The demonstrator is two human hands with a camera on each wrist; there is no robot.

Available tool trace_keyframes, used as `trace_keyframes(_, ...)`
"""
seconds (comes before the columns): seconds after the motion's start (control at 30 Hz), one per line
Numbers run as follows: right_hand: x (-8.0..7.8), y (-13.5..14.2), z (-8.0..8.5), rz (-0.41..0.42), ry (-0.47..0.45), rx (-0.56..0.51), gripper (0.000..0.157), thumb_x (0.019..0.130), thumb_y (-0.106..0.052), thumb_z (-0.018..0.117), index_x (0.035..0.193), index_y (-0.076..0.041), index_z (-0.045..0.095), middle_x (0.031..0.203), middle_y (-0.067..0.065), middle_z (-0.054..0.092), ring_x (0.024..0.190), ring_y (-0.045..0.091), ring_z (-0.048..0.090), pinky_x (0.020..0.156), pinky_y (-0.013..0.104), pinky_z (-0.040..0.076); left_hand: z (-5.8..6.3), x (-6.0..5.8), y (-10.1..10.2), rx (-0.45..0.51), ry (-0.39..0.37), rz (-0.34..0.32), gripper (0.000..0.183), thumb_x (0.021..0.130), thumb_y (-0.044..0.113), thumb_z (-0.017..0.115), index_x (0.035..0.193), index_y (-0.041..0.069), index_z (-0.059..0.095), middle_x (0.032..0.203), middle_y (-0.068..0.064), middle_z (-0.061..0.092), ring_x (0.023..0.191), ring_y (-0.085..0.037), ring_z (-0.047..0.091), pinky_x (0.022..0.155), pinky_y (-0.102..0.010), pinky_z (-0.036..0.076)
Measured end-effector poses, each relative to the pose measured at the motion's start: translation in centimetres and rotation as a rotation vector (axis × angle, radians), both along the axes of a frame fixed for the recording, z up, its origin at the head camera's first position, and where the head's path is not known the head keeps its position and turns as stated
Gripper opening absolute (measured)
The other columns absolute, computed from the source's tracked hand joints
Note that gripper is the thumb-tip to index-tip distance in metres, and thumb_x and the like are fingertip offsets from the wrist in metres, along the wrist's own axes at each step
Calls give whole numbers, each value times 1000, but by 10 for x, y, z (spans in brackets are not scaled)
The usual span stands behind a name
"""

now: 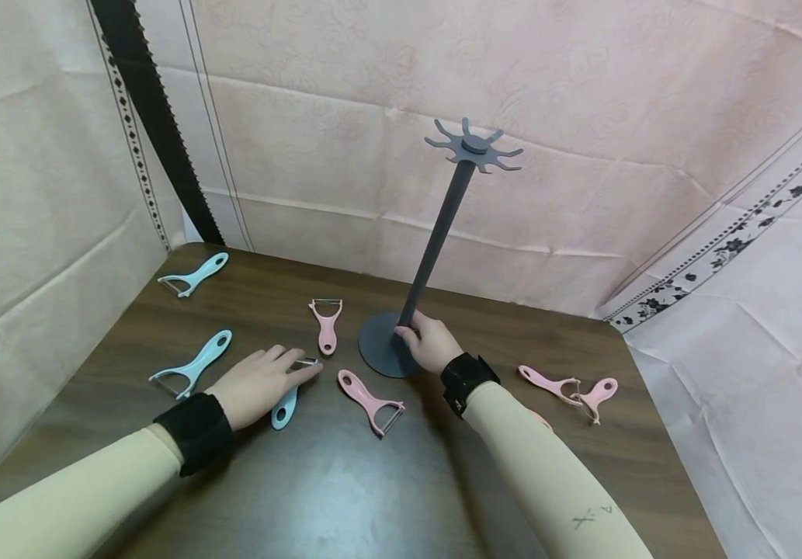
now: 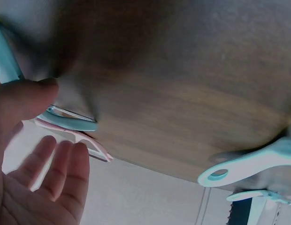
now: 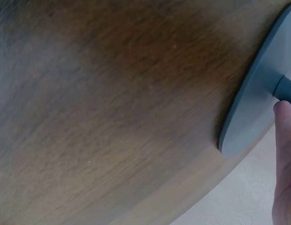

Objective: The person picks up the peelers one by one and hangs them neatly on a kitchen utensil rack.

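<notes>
My right hand (image 1: 435,343) grips the lower pole of a dark grey stand (image 1: 437,241), just above its round base (image 1: 376,349). The stand is topped by a ring of curved hooks (image 1: 475,146) with nothing hung on them. In the right wrist view a fingertip lies against the foot of the pole (image 3: 286,91). My left hand (image 1: 257,384) hovers over a light blue peeler (image 1: 285,407), covering its middle. In the left wrist view the thumb is right at this peeler's head (image 2: 70,123), and the other fingers are spread away from it.
Two more blue peelers (image 1: 203,272) (image 1: 201,362) lie to the left. Pink peelers lie behind (image 1: 327,330) and right of my left hand (image 1: 362,396). Two overlapping pink ones (image 1: 547,383) (image 1: 599,394) lie at the right; my right forearm partly hides another pink piece (image 1: 542,420). Cloth-covered walls surround the table.
</notes>
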State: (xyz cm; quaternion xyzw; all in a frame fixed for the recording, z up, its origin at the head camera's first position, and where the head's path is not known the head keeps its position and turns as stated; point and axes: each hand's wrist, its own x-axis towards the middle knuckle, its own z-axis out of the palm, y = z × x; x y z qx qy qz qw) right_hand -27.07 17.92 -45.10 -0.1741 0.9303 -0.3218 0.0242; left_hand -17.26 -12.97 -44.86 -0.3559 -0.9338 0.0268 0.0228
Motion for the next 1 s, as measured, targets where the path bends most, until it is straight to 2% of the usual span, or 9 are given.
trace_keyframes(0.13,-1,0,1,-10,7,11,21,97,-32,54,104,-13,60,72,4,62,66,14,58,58,30,48,0,-1,1,-33,-18,-32,52,78,2,75,126,17,63,125,-15,58,110,-32,50,88,-49,51)
trace_keyframes(0.27,-2,0,2,-10,4,11,21,97,-32,54,104,-13,60,71,3,61,66,14,58,58,29,48,0,-1,-1,-35,-26,-19,38,79,3,73,115,15,70,119,-15,63,104,-31,53,88,-48,50)
trace_keyframes(0.47,-1,0,3,-8,18,9,21,97,-31,54,103,-13,60,71,4,60,64,15,57,56,30,47,-2,1,-6,24,32,-17,37,79,1,73,114,12,70,109,-14,66,97,-28,56,85,-46,51)
trace_keyframes(0.6,1,-2,3,-15,20,11,20,98,-31,53,103,-13,60,74,6,63,65,14,57,57,29,46,-4,3,-7,58,55,-27,31,83,7,70,114,11,69,102,-11,67,92,-25,58,84,-45,51)
trace_keyframes(0.77,2,-5,1,-16,7,5,19,98,-31,52,105,-14,58,79,9,67,69,14,58,61,32,48,-6,4,-10,78,98,-36,27,82,8,71,109,12,71,92,-6,68,85,-22,57,81,-42,51)
trace_keyframes(0.9,2,-5,-3,-26,12,-5,17,97,-30,55,106,-16,59,90,4,73,76,10,61,71,37,54,-4,4,-11,108,147,-37,24,80,6,72,103,13,73,87,-5,69,82,-21,58,77,-41,51)
trace_keyframes(1.0,1,-3,-5,-33,17,-9,18,96,-30,57,107,-16,59,97,2,75,82,8,63,78,39,56,0,3,-10,160,154,-31,20,80,7,72,99,13,74,86,-3,71,80,-20,58,76,-40,51)
